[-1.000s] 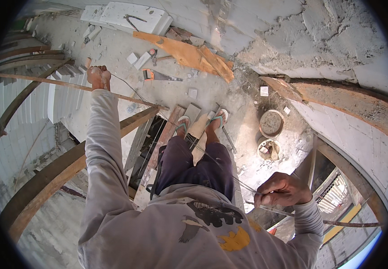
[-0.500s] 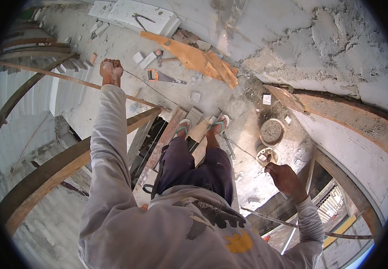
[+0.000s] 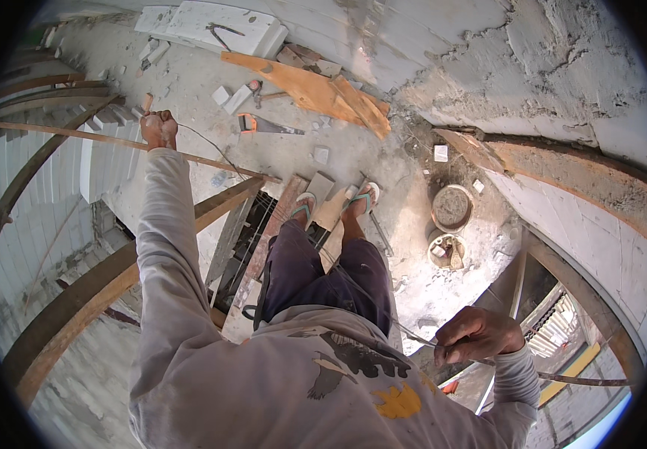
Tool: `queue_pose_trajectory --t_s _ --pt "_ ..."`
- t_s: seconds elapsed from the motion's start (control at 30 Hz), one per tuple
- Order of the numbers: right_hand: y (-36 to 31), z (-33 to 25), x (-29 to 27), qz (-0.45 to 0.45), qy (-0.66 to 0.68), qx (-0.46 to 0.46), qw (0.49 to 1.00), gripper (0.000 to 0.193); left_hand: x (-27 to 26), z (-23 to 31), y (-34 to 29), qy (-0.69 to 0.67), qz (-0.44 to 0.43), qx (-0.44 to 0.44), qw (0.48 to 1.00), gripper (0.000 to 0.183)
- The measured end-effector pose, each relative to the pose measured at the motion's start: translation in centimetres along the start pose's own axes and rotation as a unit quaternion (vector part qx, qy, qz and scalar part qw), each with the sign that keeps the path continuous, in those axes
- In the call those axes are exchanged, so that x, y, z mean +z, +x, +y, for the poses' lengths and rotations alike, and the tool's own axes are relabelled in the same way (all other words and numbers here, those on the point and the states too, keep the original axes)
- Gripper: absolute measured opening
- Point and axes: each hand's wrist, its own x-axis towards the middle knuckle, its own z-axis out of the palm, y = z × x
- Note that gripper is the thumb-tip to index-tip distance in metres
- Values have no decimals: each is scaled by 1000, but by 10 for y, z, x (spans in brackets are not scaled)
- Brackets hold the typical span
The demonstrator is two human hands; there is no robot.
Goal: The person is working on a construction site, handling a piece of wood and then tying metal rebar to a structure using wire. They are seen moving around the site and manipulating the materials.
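My left hand [image 3: 159, 127] is raised far out at the upper left. Its fist is closed on a thin steel wire [image 3: 207, 142] close to a long slim wooden rail [image 3: 69, 136]. My right hand [image 3: 479, 334] is low at the right, fingers closed around the same kind of thin wire [image 3: 412, 334], which comes from in front of my body. A dark thin rod [image 3: 570, 379] runs on rightward past the wrist. My feet in sandals [image 3: 305, 206] stand on short planks [image 3: 323, 191] over a dark gap.
An orange-handled handsaw [image 3: 264, 125], a hammer [image 3: 260, 93], white block pieces [image 3: 222, 95] and orange boards [image 3: 308, 86] lie on the concrete slab. Two round mortar pans [image 3: 452, 207] sit right of my feet. Curved wooden beams [image 3: 77, 314] and a drop lie to the left.
My left hand has drifted slightly back to the left with the wire. My right hand has come down and toward my body, still gripping the wire.
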Motion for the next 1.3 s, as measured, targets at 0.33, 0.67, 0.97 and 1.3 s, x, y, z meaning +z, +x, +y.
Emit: queue_pose_trajectory --t_s 0.33,0.67,0.97,1.3 --pt "-8 69 5 -135 -301 187 925 18 -54 -16 32 243 10 111 964 15" --pt "-48 127 -78 238 -400 194 864 26 -17 -54 -49 -16 4 -83 996 26" --pt "-52 135 -29 57 -49 353 933 38 -38 -58 -20 144 27 46 988 20" --pt "-95 209 3 305 -270 338 848 29 -137 -224 70 590 -57 -106 798 60"
